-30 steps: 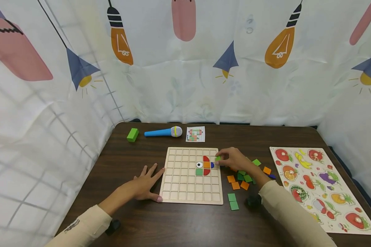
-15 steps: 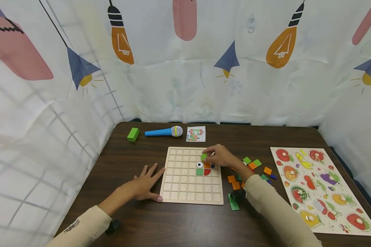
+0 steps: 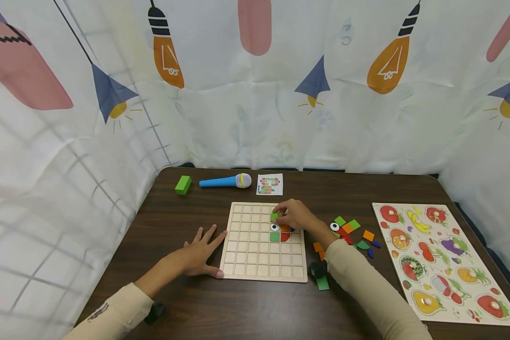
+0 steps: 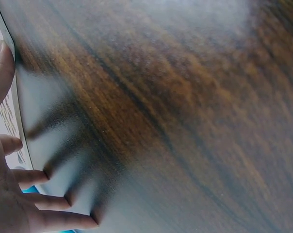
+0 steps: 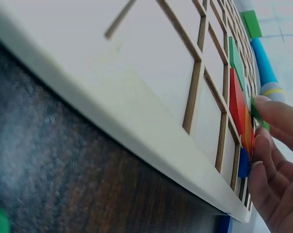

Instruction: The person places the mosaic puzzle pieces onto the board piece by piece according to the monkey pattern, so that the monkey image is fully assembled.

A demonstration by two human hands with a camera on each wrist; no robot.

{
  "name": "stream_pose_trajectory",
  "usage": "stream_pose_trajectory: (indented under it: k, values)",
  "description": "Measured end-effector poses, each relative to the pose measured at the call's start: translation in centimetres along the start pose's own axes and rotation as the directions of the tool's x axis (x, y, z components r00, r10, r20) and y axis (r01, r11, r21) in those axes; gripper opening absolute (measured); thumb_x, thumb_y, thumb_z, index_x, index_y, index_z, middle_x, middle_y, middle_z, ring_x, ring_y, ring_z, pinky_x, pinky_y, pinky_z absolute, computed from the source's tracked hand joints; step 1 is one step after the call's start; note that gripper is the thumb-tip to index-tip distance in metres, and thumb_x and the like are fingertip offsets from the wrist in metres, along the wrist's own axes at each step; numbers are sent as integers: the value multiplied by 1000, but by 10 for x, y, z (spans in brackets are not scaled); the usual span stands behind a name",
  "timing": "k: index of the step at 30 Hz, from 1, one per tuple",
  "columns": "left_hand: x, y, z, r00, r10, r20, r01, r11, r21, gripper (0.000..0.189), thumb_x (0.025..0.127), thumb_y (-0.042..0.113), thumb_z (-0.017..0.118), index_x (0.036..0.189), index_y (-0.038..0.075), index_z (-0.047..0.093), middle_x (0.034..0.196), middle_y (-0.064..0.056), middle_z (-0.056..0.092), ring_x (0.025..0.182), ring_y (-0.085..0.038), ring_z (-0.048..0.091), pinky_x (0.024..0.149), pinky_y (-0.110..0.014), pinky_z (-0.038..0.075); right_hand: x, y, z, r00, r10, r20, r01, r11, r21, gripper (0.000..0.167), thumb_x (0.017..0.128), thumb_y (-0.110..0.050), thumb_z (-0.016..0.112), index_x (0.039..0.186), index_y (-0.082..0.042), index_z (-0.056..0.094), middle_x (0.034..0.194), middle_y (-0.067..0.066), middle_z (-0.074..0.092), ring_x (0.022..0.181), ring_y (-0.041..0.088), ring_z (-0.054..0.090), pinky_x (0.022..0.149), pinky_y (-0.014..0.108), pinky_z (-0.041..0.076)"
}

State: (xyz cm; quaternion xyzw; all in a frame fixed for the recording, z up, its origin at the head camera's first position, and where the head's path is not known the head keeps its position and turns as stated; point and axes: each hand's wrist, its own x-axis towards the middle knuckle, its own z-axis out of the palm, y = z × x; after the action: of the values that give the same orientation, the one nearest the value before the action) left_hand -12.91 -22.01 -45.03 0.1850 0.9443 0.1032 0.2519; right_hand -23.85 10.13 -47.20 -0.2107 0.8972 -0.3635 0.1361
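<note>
A wooden grid board point(image 3: 248, 259) lies on the dark table. My right hand point(image 3: 296, 215) pinches a small green square tile point(image 3: 274, 216) over the board's upper right, just above a white eye tile point(image 3: 274, 227). Below the eye tile sits a darker green tile point(image 3: 274, 237), with a red rounded piece point(image 3: 285, 237) beside it. An orange tile point(image 3: 284, 228) and a blue piece point(image 5: 243, 162) are partly hidden by my right hand. With fingers spread, my left hand point(image 3: 200, 254) rests at the board's left edge, its thumb touching the lower left corner.
Loose tiles point(image 3: 348, 228) in several colours lie right of the board. Farther right is a fruit puzzle board point(image 3: 446, 264). Behind the grid stand a green block point(image 3: 182, 185), a blue toy microphone point(image 3: 223, 182) and a small pattern card point(image 3: 269, 184).
My right hand has moved left across the board with the green tile, from its right edge to above the eye tile. My left hand has stayed in place.
</note>
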Motion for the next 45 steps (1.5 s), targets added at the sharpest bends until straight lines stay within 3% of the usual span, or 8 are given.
stream_pose_trajectory:
  k: [14, 22, 28, 38, 45]
  values:
    - [-1, 0, 1, 1000, 1, -3, -1, 1000, -7, 110, 79, 64, 73, 162, 18, 17, 167, -24, 6, 147, -60, 8, 97, -83, 29, -3, -1, -4, 999, 38, -5, -38, 998, -54, 22, 88, -23, 79, 107, -12, 77, 89, -3, 69, 77, 10, 59, 72, 28, 50]
    - [0, 1, 1, 1000, -6, -2, 6, 1000, -13, 110, 79, 65, 73, 162, 18, 17, 167, -23, 7, 148, -60, 9, 98, -82, 29, -14, 10, -18, 1000, -9, 19, 11, 996, -84, 27, 93, -27, 74, 115, -11, 75, 90, -1, 69, 69, 10, 57, 65, 28, 48]
    - [1, 0, 3, 1000, -7, 0, 7, 1000, -7, 111, 79, 66, 73, 162, 18, 17, 167, -23, 6, 148, -60, 9, 98, -82, 29, -35, 34, -40, 1000, 7, -5, -8, 998, -56, 31, 95, -27, 71, 120, -8, 72, 90, 1, 66, 61, 13, 60, 58, 30, 49]
    - [1, 0, 1, 1000, -1, -2, 1, 1000, -3, 111, 80, 65, 72, 162, 18, 16, 167, -24, 6, 148, -60, 9, 97, -83, 29, -83, 81, -80, 994, 31, -101, -41, 994, -100, 30, 93, -27, 74, 117, -9, 73, 104, 9, 69, 67, 15, 52, 60, 30, 47]
    - [1, 0, 2, 1000, -7, -5, 7, 1000, -1, 111, 79, 65, 73, 162, 18, 17, 167, -24, 7, 148, -60, 9, 97, -83, 29, -105, 103, -93, 993, 47, -104, -61, 989, -131, 27, 93, -21, 74, 117, -8, 74, 113, 14, 66, 78, 17, 57, 67, 31, 49]
